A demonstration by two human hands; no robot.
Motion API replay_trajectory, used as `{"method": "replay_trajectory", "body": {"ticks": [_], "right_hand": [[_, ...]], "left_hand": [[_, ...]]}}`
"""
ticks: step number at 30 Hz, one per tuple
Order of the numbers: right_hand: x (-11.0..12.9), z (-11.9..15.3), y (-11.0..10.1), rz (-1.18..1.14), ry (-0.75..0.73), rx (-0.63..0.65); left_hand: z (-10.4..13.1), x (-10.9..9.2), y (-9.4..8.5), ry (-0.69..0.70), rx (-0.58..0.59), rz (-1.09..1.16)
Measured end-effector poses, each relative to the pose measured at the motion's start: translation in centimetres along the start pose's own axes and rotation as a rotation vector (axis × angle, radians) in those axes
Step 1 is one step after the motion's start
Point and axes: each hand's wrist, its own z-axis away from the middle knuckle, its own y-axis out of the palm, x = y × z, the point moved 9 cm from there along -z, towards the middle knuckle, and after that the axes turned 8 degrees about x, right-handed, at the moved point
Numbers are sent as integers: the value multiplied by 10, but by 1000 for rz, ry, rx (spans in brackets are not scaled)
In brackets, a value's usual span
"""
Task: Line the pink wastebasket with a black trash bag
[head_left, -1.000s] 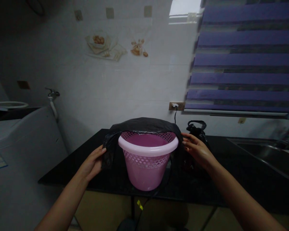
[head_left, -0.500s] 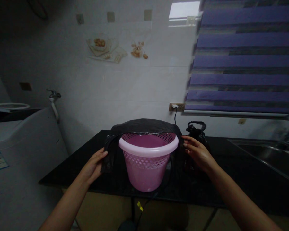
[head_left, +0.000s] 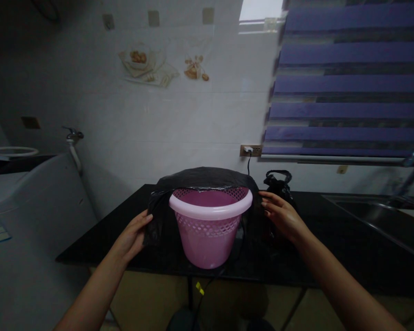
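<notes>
A pink plastic basket with a lattice band below its rim stands upright near the counter's front edge. Draped over the back of its rim is a black plastic bag, which hangs down on both sides. On the left, my left hand pinches the bag's hanging edge between thumb and fingers. My right hand is closed on the bag's edge at the right of the rim; the dark film there is hard to make out. The basket's inside looks pink, with no lining visible.
Behind my right hand stands a knotted black bag on the black counter. A sink lies at the right. A white appliance adjoins at the left. A plugged cable runs down the wall.
The view has shifted slightly, so the scene sits a little higher and further left. Both hands keep nearly the same places beside the basket.
</notes>
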Motion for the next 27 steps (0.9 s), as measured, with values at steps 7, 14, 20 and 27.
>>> {"method": "replay_trajectory", "body": {"ticks": [7,14,20,27], "right_hand": [[-2,4,-1,-37,-2,-14],[-7,4,-3,-48,13,-2],[-9,7,-3,-98,32,-5],[-11,10,-5,-89,35,0]], "left_hand": [[2,5,-2,4,-10,29],[3,8,-7,13,-30,49],[7,10,0,5,-1,70],[8,16,-4,-14,-10,60]]}}
